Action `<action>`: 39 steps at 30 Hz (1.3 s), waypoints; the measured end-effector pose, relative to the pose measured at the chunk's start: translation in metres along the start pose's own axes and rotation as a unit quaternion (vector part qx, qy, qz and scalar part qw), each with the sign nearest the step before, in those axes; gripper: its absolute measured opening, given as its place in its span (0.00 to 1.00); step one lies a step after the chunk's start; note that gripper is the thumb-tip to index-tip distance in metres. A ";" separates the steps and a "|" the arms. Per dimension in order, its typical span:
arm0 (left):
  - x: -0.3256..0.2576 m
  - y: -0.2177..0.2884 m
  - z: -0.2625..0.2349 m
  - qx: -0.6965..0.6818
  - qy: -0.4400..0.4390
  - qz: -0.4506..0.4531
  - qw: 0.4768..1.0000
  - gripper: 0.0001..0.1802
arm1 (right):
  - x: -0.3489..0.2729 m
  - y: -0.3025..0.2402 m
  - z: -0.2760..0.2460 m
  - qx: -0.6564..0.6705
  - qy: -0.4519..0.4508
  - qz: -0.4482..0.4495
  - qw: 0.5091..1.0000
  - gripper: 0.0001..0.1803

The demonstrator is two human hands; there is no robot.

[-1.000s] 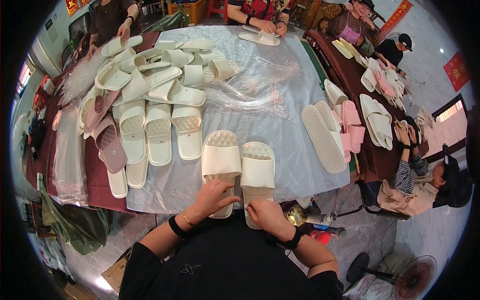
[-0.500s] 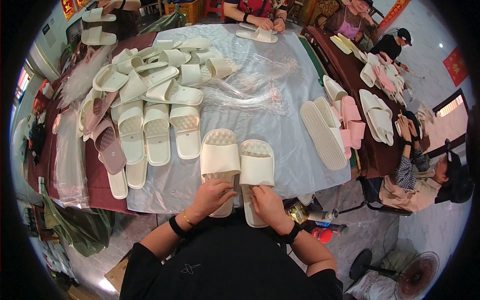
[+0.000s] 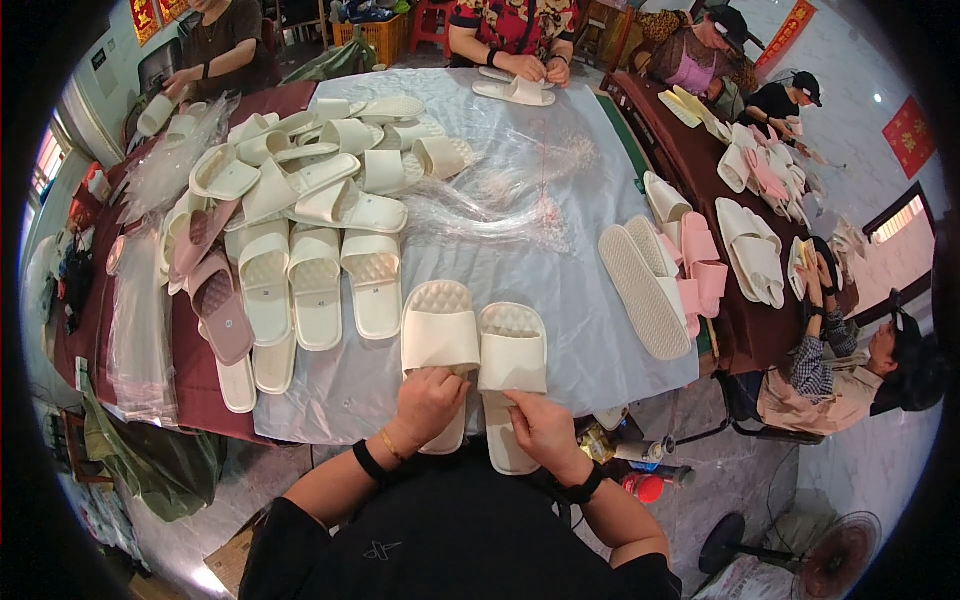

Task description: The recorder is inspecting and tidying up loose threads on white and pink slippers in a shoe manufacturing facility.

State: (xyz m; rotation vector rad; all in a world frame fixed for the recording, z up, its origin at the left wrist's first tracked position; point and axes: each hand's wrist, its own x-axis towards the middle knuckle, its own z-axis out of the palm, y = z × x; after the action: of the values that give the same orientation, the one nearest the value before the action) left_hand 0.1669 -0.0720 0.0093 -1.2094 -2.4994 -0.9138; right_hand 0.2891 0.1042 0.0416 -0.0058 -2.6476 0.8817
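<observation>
Two cream slide slippers lie side by side at the table's near edge, toes pointing away from me. My left hand rests over the left slipper, its fingers curled at the near edge of the strap; their tips are partly hidden there. On the right slipper, my right hand has thumb and forefinger closed at the near strap edge, its other fingers folded beside the sole. Just beyond, more cream slippers stand in a row, with a mauve one at their left.
A heap of cream slippers covers the table's left half. Clear plastic bags lie mid-table, with more film at the left edge. Pink slippers and an upturned sole sit right. Co-workers sit around; a fan stands lower right.
My left fingers have moved in from the slipper's side to the strap's near edge. My right hand stays by the right slipper's strap. The view has tilted slightly, showing more of a co-worker at upper left.
</observation>
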 end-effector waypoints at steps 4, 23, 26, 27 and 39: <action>-0.006 -0.003 0.001 -0.002 0.004 0.024 1.000 0.08 | -0.001 0.001 -0.004 0.004 -0.021 0.007 1.000 0.11; -0.013 -0.013 -0.011 0.000 0.026 0.012 1.000 0.08 | -0.008 -0.004 -0.002 -0.019 -0.042 0.002 0.999 0.16; -0.013 -0.012 -0.010 0.005 0.040 0.001 0.999 0.08 | -0.008 -0.005 -0.002 -0.018 -0.035 0.002 0.999 0.15; -0.012 -0.012 -0.008 0.007 0.048 -0.001 0.999 0.08 | -0.007 -0.004 -0.002 -0.017 -0.033 0.001 0.999 0.15; -0.016 0.003 -0.008 -0.012 -0.012 0.050 0.999 0.11 | -0.003 0.001 -0.011 0.002 0.010 0.045 0.999 0.11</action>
State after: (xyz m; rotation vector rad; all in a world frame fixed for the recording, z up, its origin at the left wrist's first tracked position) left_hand 0.1786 -0.0860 0.0101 -1.3462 -2.4282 -0.9128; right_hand 0.2957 0.1105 0.0479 -0.1337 -2.6449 0.9115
